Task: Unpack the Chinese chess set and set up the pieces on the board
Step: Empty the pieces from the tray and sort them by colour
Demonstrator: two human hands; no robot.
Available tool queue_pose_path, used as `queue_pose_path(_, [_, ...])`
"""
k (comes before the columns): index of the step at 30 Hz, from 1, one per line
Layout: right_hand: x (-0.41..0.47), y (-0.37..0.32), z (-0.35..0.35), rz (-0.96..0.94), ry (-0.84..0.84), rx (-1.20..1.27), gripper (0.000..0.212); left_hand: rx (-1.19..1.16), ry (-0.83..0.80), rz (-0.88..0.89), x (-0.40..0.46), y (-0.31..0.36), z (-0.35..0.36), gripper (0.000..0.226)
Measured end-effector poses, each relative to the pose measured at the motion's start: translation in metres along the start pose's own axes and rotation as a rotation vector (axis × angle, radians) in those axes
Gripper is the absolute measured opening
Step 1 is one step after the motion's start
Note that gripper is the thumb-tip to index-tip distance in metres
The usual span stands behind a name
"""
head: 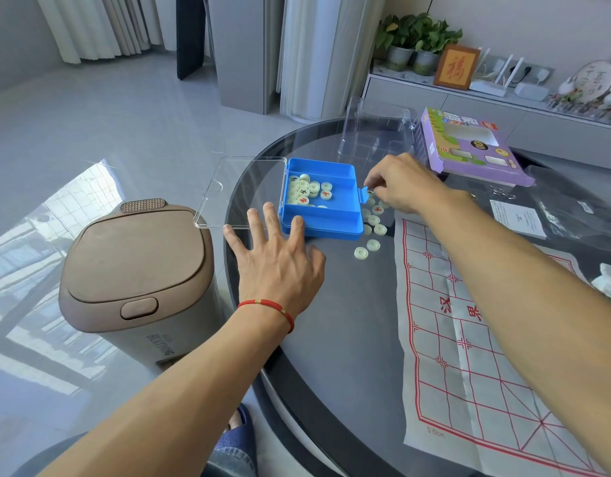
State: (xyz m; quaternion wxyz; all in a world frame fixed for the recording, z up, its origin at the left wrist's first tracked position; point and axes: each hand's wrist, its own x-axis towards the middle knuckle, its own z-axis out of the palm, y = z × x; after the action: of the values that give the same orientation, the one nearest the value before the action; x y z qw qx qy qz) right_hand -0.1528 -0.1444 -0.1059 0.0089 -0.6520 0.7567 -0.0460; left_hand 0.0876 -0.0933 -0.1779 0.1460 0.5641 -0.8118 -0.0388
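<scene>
A blue plastic box lies open on the round glass table, its clear lid folded out to the left. Several pale round chess pieces sit in its left compartment. More loose pieces lie on the table just right of the box. My left hand lies flat with spread fingers, fingertips touching the box's near left side. My right hand hovers at the box's right edge, fingers curled down among the loose pieces; what it pinches is hidden. The white paper board with red lines lies at the right.
A brown lidded bin stands on the floor left of the table. At the back of the table are a clear plastic insert, a purple cardboard package, a white leaflet and a clear bag.
</scene>
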Motion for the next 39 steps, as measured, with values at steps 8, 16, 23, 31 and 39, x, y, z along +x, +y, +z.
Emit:
queue_pose_path(8, [-0.002, -0.012, -0.001, 0.017, 0.179, 0.043, 0.022, -0.003, -0.002, 0.002, 0.000, 0.000, 0.000, 0.053])
queue_pose_path(16, [0.007, -0.053, 0.011, -0.163, -0.004, 0.050, 0.027, -0.001, 0.025, -0.002, -0.001, 0.001, 0.000, 0.052])
queue_pose_path(23, [0.004, -0.048, 0.009, -0.208, 0.008, -0.048, 0.023, 0.000, 0.015, -0.001, 0.000, 0.001, 0.001, 0.053])
queue_pose_path(31, [0.010, -0.050, 0.017, -0.197, -0.055, 0.115, 0.014, -0.002, 0.039, -0.016, 0.000, 0.001, 0.000, 0.051])
queue_pose_path(39, [0.010, -0.018, -0.015, -0.098, 0.106, 0.308, 0.015, 0.018, 0.044, -0.031, -0.001, 0.001, 0.001, 0.053])
